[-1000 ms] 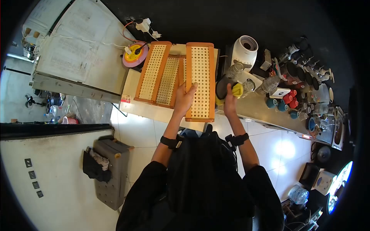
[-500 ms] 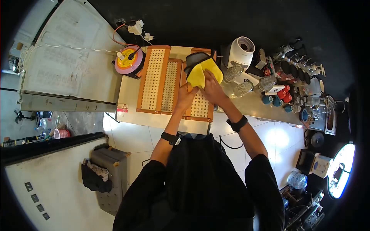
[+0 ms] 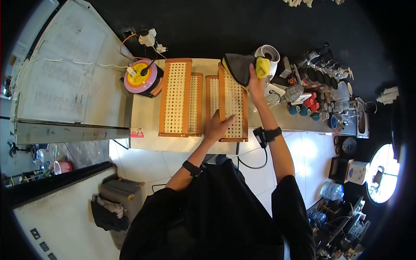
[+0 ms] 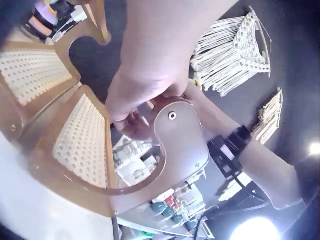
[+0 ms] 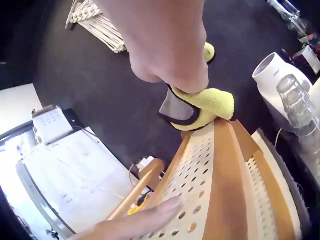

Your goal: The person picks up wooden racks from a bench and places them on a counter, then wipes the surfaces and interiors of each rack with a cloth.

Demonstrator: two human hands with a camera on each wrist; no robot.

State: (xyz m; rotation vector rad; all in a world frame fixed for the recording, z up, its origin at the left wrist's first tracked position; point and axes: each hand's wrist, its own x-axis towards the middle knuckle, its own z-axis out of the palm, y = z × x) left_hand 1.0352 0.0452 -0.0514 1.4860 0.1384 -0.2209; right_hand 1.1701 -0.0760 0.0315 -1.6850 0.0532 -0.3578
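A cane-panelled wooden frame (image 3: pixel 234 102) lies tilted on the pale table (image 3: pixel 145 119), overlapping a narrower frame (image 3: pixel 212 97). My left hand (image 3: pixel 220 125) rests on its near end, fingers stretched flat over the cane; in the right wrist view those fingers (image 5: pixel 145 220) lie straight on the frame (image 5: pixel 205 175). My right hand (image 3: pixel 255 78) grips a yellow-and-grey cloth (image 3: pixel 245 67) bunched against the frame's far end. The right wrist view shows the cloth (image 5: pixel 200 107) squeezed under the right hand (image 5: pixel 170 45). The left wrist view shows the left hand (image 4: pixel 150 85) against curved wood (image 4: pixel 180 140).
Two more cane frames (image 3: pixel 175 97) (image 3: pixel 196 104) lie to the left. A pink-and-yellow cable reel (image 3: pixel 141 78) sits at the table's far left. A white appliance (image 3: pixel 269 54), glass jars and coloured cups (image 3: pixel 312 106) crowd the counter on the right. A grey bin (image 3: pixel 121 199) stands on the floor.
My right hand carried the cloth from the frame's upper middle out to its far right end. The left hand slid back toward the near end, and the cloth bunched up.
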